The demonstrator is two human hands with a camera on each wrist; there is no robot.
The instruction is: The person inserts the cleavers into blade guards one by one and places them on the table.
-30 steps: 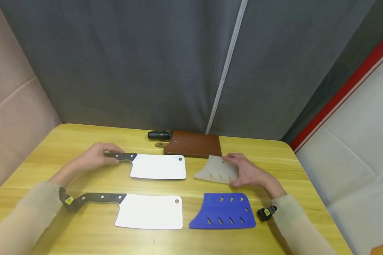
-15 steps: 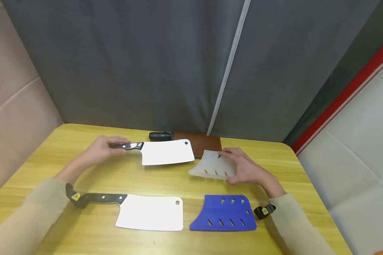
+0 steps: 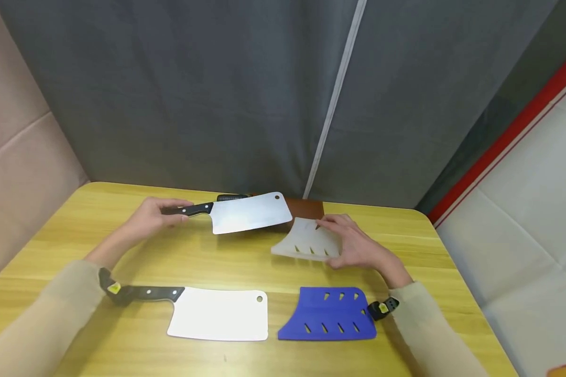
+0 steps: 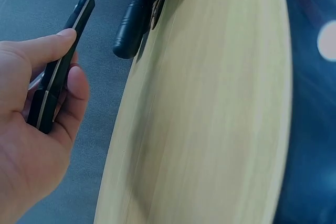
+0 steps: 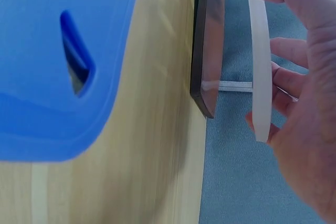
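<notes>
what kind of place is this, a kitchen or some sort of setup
Probably a staged recording booth, not a kitchen. A bare wooden table stands against a grey curtain, with cleavers and blade covers laid out in rows. The left hand holds one cleaver; the right hand holds a white cover.

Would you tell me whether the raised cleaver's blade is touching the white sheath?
Apart: the head view shows the raised cleaver ending short of the white sheath, with brown sheath between.
</notes>
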